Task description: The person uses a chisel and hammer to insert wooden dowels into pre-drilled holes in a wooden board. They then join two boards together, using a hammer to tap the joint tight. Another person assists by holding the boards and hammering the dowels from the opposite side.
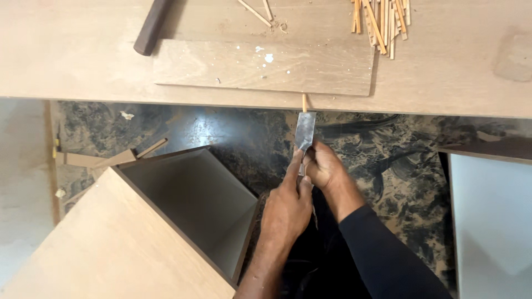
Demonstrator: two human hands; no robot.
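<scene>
A flat metal chisel blade point(305, 130) points up at a small wooden peg point(303, 102) that stands at the front edge of the workbench point(83, 66). My right hand point(323, 164) grips the chisel's lower end. My left hand point(288, 202) closes around the chisel below the blade, its forefinger stretched up along the steel. Both hands sit close together, just below the bench edge.
A thin wooden board point(266, 66) lies on the bench above the peg. A pile of thin wooden sticks point(382, 19) lies at the back right, a dark handle point(151, 25) at the back left. An open wooden cabinet box point(166, 221) stands at lower left, a white panel point(493, 221) at right.
</scene>
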